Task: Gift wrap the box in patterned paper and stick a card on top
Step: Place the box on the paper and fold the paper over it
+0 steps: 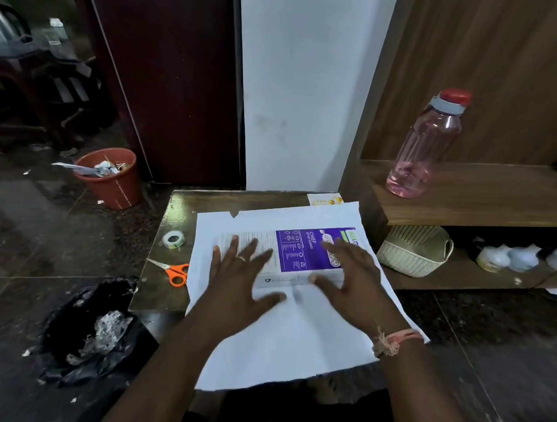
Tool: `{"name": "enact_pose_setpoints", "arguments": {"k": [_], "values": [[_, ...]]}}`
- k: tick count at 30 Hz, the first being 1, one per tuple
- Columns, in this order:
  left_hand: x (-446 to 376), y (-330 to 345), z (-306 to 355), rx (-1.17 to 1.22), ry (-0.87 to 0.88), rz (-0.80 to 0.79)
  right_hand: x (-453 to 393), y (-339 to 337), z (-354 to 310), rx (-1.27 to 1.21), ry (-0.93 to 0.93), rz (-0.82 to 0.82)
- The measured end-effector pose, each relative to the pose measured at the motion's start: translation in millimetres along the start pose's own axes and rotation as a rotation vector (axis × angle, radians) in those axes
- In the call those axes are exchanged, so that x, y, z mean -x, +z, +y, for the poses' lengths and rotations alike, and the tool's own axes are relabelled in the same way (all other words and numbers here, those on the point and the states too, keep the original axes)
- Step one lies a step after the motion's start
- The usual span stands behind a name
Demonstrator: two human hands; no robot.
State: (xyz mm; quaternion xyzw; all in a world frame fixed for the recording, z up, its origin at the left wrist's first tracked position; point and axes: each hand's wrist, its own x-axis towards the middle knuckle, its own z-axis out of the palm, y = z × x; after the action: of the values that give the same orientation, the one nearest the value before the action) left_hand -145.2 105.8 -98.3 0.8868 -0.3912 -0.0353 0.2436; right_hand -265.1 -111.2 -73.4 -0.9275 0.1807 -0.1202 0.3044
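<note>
A small dark table [176,207] with a glossy, worn top stands on a dark speckled stone floor [33,234], backed by a white wall panel [306,101] with a deep maroon door or cabinet front [174,81] to its left. To the right, a brown wooden shelf unit [476,198] with a wood-grain back panel [512,77] runs along the wall, its lower shelf in shadow. In the dim far left corner stands what may be a dark chair or stool [38,85], too murky to tell for sure; the light is low and cool overall.
</note>
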Motion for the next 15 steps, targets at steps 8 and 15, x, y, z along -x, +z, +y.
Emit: {"name": "enact_pose_setpoints", "arguments": {"k": [8,15], "values": [[12,14,3,-0.239,0.025,-0.166,63,-8,-43,0.540,-0.048,-0.673],[11,3,1,-0.063,0.013,-0.089,78,14,-57,0.558,-0.137,-0.426]]}}
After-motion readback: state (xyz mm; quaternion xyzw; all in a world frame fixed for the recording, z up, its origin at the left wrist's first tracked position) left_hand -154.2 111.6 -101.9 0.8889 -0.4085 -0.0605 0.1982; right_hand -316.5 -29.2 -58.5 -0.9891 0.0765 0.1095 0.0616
